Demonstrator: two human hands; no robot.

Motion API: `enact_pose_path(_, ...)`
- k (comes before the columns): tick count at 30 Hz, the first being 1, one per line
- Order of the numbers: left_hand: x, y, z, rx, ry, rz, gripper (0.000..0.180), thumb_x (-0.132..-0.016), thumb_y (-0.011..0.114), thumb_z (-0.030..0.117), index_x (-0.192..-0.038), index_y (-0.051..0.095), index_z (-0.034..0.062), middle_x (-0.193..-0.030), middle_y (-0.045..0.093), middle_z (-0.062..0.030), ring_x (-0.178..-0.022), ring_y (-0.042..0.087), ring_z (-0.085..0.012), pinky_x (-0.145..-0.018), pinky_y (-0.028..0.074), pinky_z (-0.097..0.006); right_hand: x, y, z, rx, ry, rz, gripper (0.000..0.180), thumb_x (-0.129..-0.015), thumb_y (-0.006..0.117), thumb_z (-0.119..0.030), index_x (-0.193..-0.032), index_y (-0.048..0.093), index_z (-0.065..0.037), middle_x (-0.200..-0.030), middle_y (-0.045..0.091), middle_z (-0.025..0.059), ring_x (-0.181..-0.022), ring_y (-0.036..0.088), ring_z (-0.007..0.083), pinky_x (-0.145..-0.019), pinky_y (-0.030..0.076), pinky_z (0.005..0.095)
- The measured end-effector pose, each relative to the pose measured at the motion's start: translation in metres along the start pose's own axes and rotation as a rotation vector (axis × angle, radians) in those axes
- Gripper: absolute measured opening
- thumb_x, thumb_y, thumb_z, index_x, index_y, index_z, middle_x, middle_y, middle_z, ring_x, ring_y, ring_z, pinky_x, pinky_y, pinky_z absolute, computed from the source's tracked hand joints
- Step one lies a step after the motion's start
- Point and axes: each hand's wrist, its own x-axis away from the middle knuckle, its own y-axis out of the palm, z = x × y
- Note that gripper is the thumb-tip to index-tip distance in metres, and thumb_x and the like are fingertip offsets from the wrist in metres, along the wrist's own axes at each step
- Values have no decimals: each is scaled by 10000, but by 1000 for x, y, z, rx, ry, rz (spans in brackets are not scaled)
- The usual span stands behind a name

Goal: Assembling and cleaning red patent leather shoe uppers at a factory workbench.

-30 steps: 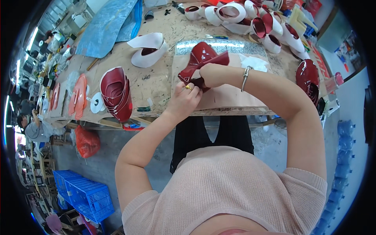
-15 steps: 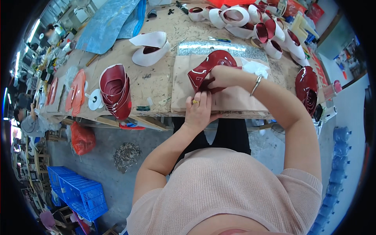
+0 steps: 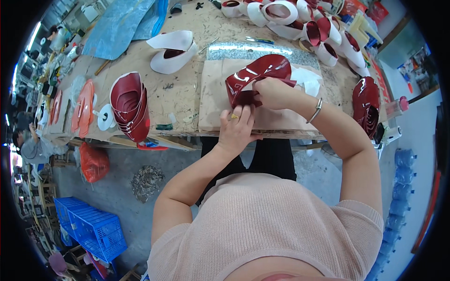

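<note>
A glossy dark red shoe upper [image 3: 271, 64] lies over the pale board at the near edge of the workbench. My left hand [image 3: 236, 126] is at its near left edge, fingers bent and pinching the rim there. Inside the opening, my right hand [image 3: 273, 93] is closed, its fingertips hidden by the hand itself. Whatever small thing those fingers hold cannot be made out. Beside the upper's right end lies a crumpled white sheet [image 3: 309, 82].
Nested red uppers [image 3: 131, 107] stand at left, with more red uppers [image 3: 366, 103] at right. White-lined uppers [image 3: 311, 33] crowd the far right. Beyond the board are a shiny stone slab [image 3: 220, 52] and a pen [image 3: 260, 40]. Blue crates [image 3: 91, 229] sit on the floor.
The upper has turned a little and its rounded end sits farther right. My right hand has shifted slightly right; my left stays at the near rim. The whole view has moved slightly.
</note>
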Motion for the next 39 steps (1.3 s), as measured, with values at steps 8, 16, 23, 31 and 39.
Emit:
enact_pose_path(8, -10, -5, 10, -150, 39, -116, 1012, -498, 755, 587, -1280, 498, -1, -1230, 471, -93, -1171, 414, -218, -1002, 263, -442, -1, -9, 12, -150, -49, 53, 245, -764, 683, -156, -942, 665, 12, -836, 664, 202, -806, 660, 328, -741, 512, 407)
enact_pose_path(16, -10, -5, 8, -129, 56, -97, 954, -542, 746, 555, -1286, 499, 12, -1187, 486, -100, -1140, 442, -223, -993, 274, -412, 27, -21, 25, -123, -25, 71, 208, -706, 754, -147, -869, 679, -42, -821, 649, 105, -842, 613, 258, -748, 485, 360)
enact_pose_path(23, -8, -3, 9, -111, 6, -70, 1040, -474, 755, 609, -1316, 473, 67, -1219, 481, -57, -1157, 427, -179, -975, 266, -434, 31, 5, 21, 26, 31, 209, 193, -846, 633, -215, -947, 613, -51, -880, 656, 123, -920, 599, 287, -836, 398, 414)
enact_pose_path(31, -8, -6, 5, -3, -13, -78, 1023, -485, 778, 587, -1340, 464, 121, -1221, 465, -46, -1131, 425, -187, -948, 261, -431, 27, 20, 21, -15, 198, 204, 213, -882, 585, -217, -970, 587, -24, -838, 677, 151, -856, 649, 303, -791, 359, 449)
enact_pose_path(39, -23, -12, 20, 30, -65, -208, 1014, -509, 805, 556, -1364, 445, 147, -1279, 415, -54, -1124, 372, -241, -919, 269, -439, 24, 25, 24, -58, 199, 219, 197, -857, 617, -230, -958, 619, -61, -838, 673, 125, -884, 631, 309, -798, 372, 446)
